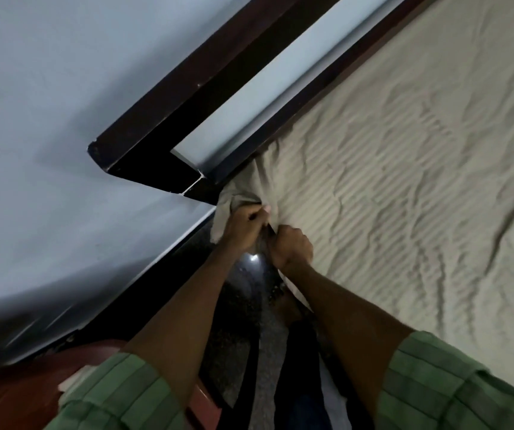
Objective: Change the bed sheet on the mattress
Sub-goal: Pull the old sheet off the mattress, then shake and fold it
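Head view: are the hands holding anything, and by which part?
Yes. Both the left hand and the right hand grip the beige bed sheet at its bunched corner, beside the dark headboard at the mattress corner.

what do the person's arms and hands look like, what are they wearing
Both arms wear green sleeves with a darker ribbed or striped pattern, pushed up above the elbow so the forearms are bare: the left sleeve at the bottom left, the right sleeve at the bottom right. The left hand and right hand are bare, with no gloves, and no watch or rings visible.
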`<control>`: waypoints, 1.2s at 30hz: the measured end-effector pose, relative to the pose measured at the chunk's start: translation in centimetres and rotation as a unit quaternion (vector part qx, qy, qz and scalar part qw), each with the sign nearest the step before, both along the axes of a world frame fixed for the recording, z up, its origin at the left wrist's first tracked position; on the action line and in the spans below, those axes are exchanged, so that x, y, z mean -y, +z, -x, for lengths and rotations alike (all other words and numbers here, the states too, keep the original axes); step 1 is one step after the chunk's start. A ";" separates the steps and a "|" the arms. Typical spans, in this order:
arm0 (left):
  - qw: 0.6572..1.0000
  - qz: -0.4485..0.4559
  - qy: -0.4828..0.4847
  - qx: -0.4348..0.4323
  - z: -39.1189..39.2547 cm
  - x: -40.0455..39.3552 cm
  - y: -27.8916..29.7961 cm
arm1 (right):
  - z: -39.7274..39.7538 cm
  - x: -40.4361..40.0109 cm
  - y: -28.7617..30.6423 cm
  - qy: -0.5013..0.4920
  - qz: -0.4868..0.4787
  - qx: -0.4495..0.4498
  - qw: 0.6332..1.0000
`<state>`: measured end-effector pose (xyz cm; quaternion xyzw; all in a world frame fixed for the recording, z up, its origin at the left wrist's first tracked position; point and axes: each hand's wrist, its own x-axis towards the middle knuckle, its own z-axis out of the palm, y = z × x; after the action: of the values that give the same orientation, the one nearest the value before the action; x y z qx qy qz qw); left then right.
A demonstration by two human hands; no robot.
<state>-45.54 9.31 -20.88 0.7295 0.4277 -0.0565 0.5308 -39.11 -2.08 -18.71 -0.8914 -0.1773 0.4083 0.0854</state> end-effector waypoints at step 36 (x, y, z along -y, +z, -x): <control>0.992 -0.112 0.056 -0.025 1.7 15.2 12.0 | -0.7 13.6 12.2 -0.070 -0.086 -0.003 0.994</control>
<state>-47.24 -5.86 -8.87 0.7572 0.4851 0.0032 0.4374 -38.43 -15.71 -6.48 -0.8896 -0.1487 0.3876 0.1906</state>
